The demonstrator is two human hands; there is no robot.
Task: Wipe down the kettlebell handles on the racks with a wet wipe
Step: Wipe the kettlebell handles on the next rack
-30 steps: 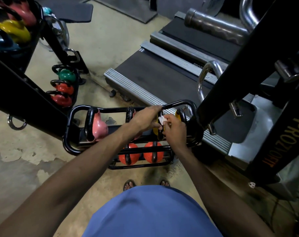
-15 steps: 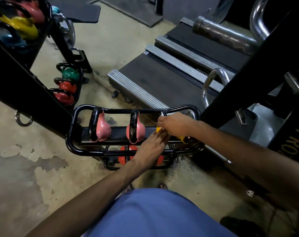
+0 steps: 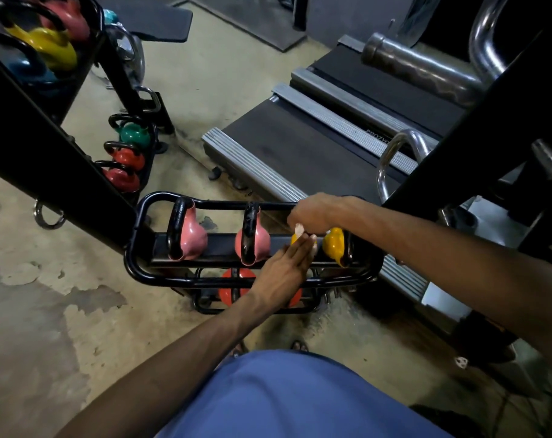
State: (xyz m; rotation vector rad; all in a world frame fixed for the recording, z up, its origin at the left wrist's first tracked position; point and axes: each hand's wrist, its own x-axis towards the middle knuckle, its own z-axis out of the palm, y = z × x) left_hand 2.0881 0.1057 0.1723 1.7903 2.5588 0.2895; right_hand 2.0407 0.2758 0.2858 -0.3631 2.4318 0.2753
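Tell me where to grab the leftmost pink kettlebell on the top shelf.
Grip the black handle of the pink kettlebell, probably from above: its loop is exposed on top, while the smooth rounded body sits down inside the rack.

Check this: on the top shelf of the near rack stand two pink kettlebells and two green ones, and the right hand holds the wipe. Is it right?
Not quite: the head view shows the two beside the pink kettlebells are yellow, not green. One yellow kettlebell shows clearly; the other is mostly behind the left hand. The right hand does hold the wipe.
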